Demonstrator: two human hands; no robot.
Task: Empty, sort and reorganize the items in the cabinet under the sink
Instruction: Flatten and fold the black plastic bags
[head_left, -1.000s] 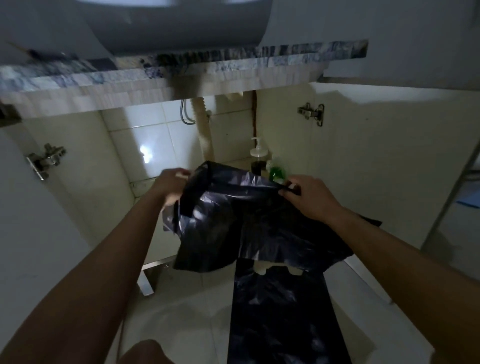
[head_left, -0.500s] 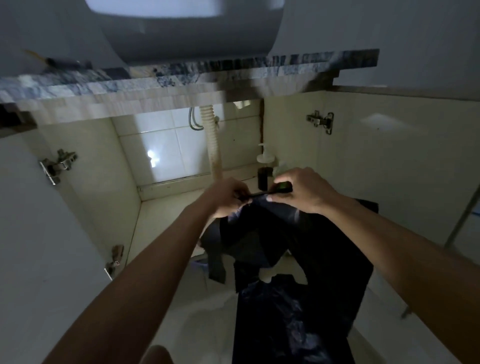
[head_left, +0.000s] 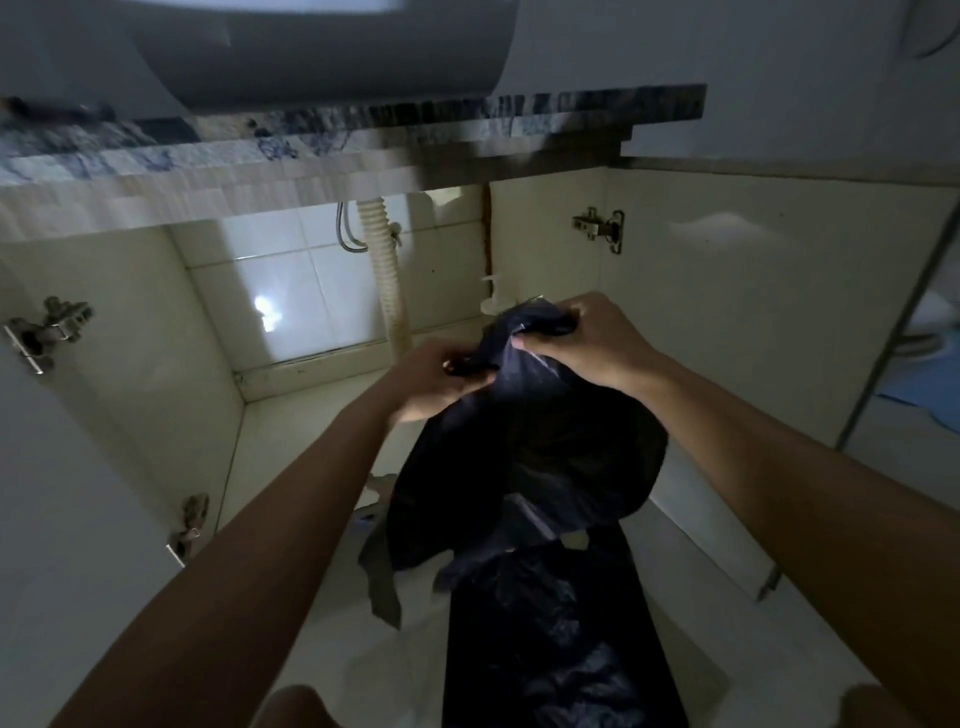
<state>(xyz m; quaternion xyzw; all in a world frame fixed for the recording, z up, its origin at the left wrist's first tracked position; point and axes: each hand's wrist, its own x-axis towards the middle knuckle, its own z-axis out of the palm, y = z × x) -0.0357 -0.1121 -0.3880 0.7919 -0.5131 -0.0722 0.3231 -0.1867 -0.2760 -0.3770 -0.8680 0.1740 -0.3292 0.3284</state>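
We hold the black bag (head_left: 524, 457) centre-right, in front of the open cabinet (head_left: 156, 364), above another dark bag (head_left: 556, 649) flat on the near floor. Our left hand (head_left: 431, 384) pinches a fold near the top; our right hand (head_left: 587, 338) clenches the bunched top. Likely thin, limp, light and slippery, so grip bunched film at the rim.

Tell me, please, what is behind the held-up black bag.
Only a white pump top shows above the black bag. Whatever it is fixed to, and anything else there, is covered by the bag and the right hand.
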